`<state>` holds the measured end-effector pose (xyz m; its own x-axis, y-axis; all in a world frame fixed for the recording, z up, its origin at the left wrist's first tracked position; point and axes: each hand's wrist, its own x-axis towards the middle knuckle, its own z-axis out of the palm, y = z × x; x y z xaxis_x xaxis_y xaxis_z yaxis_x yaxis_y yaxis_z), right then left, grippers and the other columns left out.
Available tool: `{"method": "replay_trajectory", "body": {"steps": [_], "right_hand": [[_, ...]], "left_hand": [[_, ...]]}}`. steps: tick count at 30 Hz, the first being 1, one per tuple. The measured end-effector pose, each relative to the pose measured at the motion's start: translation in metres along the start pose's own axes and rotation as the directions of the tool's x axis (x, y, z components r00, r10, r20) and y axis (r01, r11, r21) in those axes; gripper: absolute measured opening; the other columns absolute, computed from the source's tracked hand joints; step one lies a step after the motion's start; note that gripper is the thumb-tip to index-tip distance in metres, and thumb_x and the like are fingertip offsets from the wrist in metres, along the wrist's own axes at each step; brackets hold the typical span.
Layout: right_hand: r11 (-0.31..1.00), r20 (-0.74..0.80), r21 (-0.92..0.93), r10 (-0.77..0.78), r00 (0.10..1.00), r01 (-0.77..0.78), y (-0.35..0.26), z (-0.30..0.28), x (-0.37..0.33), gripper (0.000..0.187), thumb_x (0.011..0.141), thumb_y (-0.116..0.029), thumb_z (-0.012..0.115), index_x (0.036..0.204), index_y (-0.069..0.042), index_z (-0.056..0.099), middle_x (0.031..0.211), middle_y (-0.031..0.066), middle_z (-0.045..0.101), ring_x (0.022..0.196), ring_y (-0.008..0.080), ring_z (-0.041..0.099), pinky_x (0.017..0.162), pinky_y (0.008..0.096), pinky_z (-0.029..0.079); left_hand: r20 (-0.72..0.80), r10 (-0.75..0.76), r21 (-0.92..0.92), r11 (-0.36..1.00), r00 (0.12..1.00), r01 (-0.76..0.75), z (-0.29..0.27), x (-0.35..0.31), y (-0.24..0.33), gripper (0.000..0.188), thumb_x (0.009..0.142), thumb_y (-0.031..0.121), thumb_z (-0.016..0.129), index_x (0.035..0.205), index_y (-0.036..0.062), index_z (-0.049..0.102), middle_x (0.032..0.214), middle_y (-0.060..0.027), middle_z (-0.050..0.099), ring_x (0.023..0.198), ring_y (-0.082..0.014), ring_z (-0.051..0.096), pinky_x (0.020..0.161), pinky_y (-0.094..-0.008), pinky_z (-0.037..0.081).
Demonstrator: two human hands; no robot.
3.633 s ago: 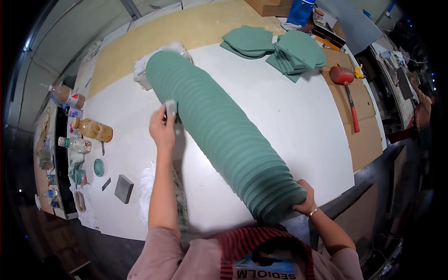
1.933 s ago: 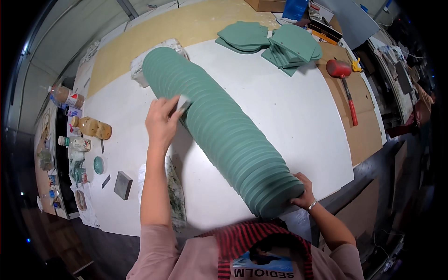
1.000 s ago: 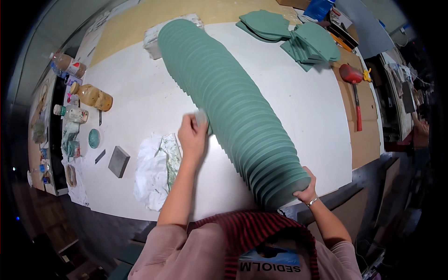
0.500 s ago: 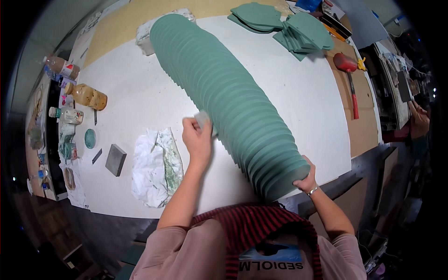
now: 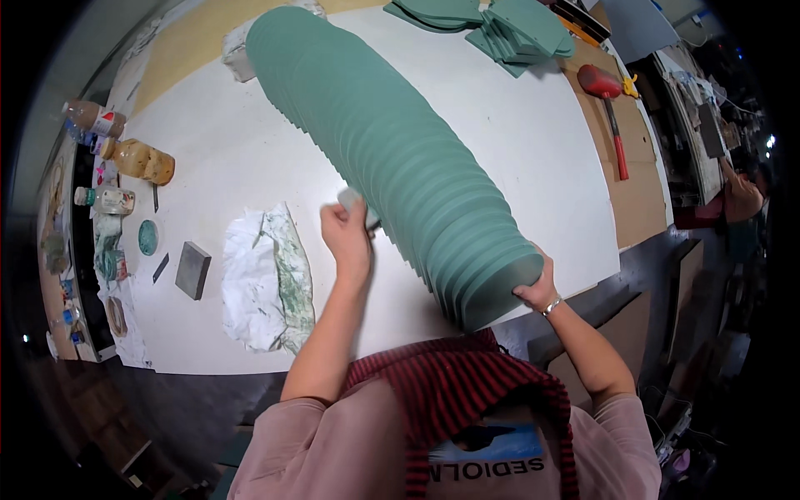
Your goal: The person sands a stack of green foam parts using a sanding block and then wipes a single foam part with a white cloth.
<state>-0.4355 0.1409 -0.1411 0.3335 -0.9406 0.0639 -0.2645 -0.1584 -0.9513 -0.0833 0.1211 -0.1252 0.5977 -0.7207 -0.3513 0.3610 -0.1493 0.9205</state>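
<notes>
A long row of thin green panels (image 5: pixel 392 150) with rounded outlines leans overlapped like fallen dominoes, running from the far left to the table's near edge. My left hand (image 5: pixel 348 242) is closed on a small pale grey flat piece (image 5: pixel 347 198), pressed at the row's left side about midway along. Its exact kind is unclear. At the near end, my right hand (image 5: pixel 537 283) grips the nearest panels, thumb on the front face and fingers behind, out of sight. Left of my left forearm lies a crumpled white cloth (image 5: pixel 250 279) with green smears.
A white-wrapped block (image 5: pixel 237 54) stands against the row's far end. Loose green panels (image 5: pixel 521 33) are piled far right, near a red mallet (image 5: pixel 612 117) on cardboard. Leftward are a grey block (image 5: pixel 193 271), a green round lid (image 5: pixel 147 237) and several bottles (image 5: pixel 146 162).
The whole view has shifted, so everything sits higher and a little left. My left hand has moved slightly along the row's side with the grey piece. My right hand keeps its grip.
</notes>
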Motion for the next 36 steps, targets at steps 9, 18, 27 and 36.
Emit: {"method": "replay_trajectory", "body": {"steps": [9, 18, 27, 36], "right_hand": [[0.999, 0.014, -0.042, -0.033, 0.999, 0.034, 0.000, -0.001, 0.004, 0.068, 0.067, -0.056, 0.082, 0.096, 0.003, 0.063, 0.084, 0.0122, 0.054, 0.075, 0.0283, 0.055, 0.069, 0.0374, 0.047], [0.979, 0.069, -0.111, -0.164, 0.984, 0.171, 0.005, -0.002, 0.007, 0.065, 0.071, -0.059, 0.079, 0.095, 0.000, 0.064, 0.085, 0.0150, 0.057, 0.076, 0.0341, 0.056, 0.068, 0.0427, 0.047], [0.919, 0.194, -0.235, -0.274, 0.942, 0.316, 0.004, -0.010, 0.012, 0.068, 0.073, -0.050, 0.082, 0.115, 0.001, 0.065, 0.107, 0.0172, 0.067, 0.091, 0.0368, 0.061, 0.080, 0.0430, 0.051], [0.932, 0.257, 0.262, 0.183, 0.949, -0.251, -0.039, -0.008, 0.020, 0.089, 0.074, -0.022, 0.083, 0.148, 0.001, 0.039, 0.143, 0.0184, 0.050, 0.131, 0.0279, 0.050, 0.109, 0.0382, 0.040]], "left_hand": [[0.070, 0.170, -0.012, 0.985, 0.983, -0.169, 0.030, -0.014, 0.061, 0.020, 0.092, 0.014, 0.071, 0.093, 0.0010, 0.055, 0.073, -0.0020, 0.055, 0.060, -0.0085, 0.050, 0.051, -0.0243, 0.042], [0.021, 0.278, 0.198, 0.940, 0.960, -0.276, 0.011, -0.034, 0.037, 0.021, 0.087, 0.011, 0.075, 0.094, -0.0010, 0.059, 0.083, -0.0026, 0.061, 0.070, -0.0071, 0.052, 0.065, -0.0225, 0.045], [0.078, 0.254, 0.581, 0.774, 0.964, -0.251, -0.013, -0.061, 0.009, 0.020, 0.083, 0.006, 0.075, 0.100, -0.0016, 0.067, 0.079, -0.0009, 0.063, 0.073, -0.0088, 0.053, 0.067, -0.0242, 0.046], [0.066, 0.536, 0.570, 0.672, 0.842, -0.473, 0.017, -0.070, 0.023, 0.021, 0.080, 0.006, 0.076, 0.099, -0.0011, 0.068, 0.080, -0.0053, 0.066, 0.069, -0.0104, 0.055, 0.063, -0.0257, 0.046]]}}
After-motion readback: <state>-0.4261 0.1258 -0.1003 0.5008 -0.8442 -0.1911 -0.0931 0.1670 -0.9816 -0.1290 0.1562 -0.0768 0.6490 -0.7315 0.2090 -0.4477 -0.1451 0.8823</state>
